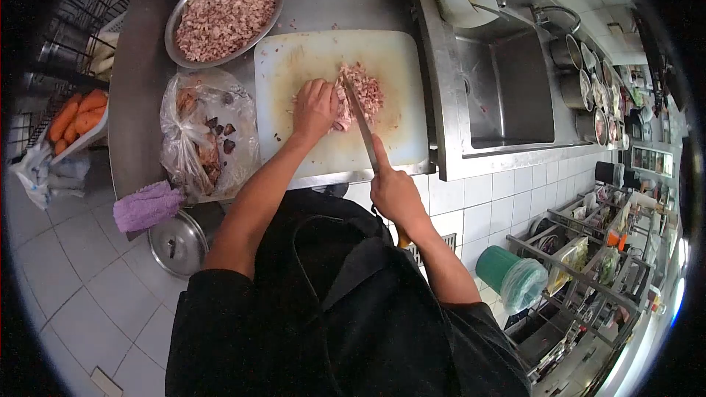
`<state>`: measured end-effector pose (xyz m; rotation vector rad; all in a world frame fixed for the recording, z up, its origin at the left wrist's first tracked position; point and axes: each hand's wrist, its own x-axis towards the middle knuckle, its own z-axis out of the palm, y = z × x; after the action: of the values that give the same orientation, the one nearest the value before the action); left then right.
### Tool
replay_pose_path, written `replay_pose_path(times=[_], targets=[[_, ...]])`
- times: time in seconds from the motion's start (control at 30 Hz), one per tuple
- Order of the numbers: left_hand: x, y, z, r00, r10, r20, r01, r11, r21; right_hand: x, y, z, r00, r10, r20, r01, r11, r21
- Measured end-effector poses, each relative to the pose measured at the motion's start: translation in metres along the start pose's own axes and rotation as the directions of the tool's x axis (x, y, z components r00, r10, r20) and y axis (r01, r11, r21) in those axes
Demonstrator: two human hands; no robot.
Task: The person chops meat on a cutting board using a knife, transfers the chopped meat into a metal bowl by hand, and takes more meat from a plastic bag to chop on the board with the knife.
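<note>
My right hand (398, 192) is wrapped round the handle of a knife (360, 119), whose long blade points away from me across a white cutting board (301, 51). Chopped pinkish meat (365, 90) lies in a small heap on the board, on both sides of the blade. To the left of the knife, my left hand (316, 108) has its fingers curled down on the meat, holding it against the board. The fingertips are partly hidden.
A metal bowl (170, 32) of diced meat stands beyond the board. On the left are a plastic bag (176, 114) with dark pieces, a purple cloth (147, 206) and carrots (77, 117). At right are a sink (507, 88) and a green bin (496, 268).
</note>
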<state>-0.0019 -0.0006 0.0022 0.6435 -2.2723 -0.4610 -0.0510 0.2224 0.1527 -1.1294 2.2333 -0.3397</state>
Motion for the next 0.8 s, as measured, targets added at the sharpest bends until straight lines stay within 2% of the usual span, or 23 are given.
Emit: replay_pose_path(times=[0.13,0.23,0.33,0.47,0.57,0.67,0.77,0.8], targets=[[0.000,0.001,0.000,1.000,-0.007,0.025,0.005,0.999,0.047,-0.006,0.003,0.014,1.000,-0.001,0.022,0.002,0.999,-0.036],[0.000,0.001,0.002,0.999,-0.020,0.030,0.018,0.998,0.068,0.004,0.005,0.031,0.997,0.057,0.044,-0.054,0.996,-0.071],[0.002,0.002,0.002,0.999,-0.016,0.034,0.014,0.997,0.079,0.035,-0.005,0.042,0.998,0.060,-0.003,-0.060,0.997,-0.045],[0.002,0.002,0.002,1.000,-0.018,0.014,0.017,0.998,0.059,0.112,0.004,0.058,0.994,-0.009,-0.110,0.010,1.000,0.005],[0.001,0.001,0.000,0.996,-0.045,0.077,0.043,0.999,0.029,0.136,0.008,0.047,0.982,-0.089,-0.166,0.098,0.994,0.046],[0.000,0.001,-0.022,0.990,-0.027,0.139,0.044,0.991,-0.123,0.131,0.020,0.033,0.970,-0.150,-0.191,0.162,0.985,0.051],[0.000,0.016,-0.054,0.951,0.132,0.281,-0.126,0.991,-0.041,0.098,0.020,0.012,0.976,-0.106,-0.192,0.124,0.989,0.082],[-0.002,0.017,-0.054,0.943,0.129,0.308,-0.127,0.992,-0.027,0.090,0.018,0.004,0.982,-0.076,-0.172,0.092,0.992,0.085]])
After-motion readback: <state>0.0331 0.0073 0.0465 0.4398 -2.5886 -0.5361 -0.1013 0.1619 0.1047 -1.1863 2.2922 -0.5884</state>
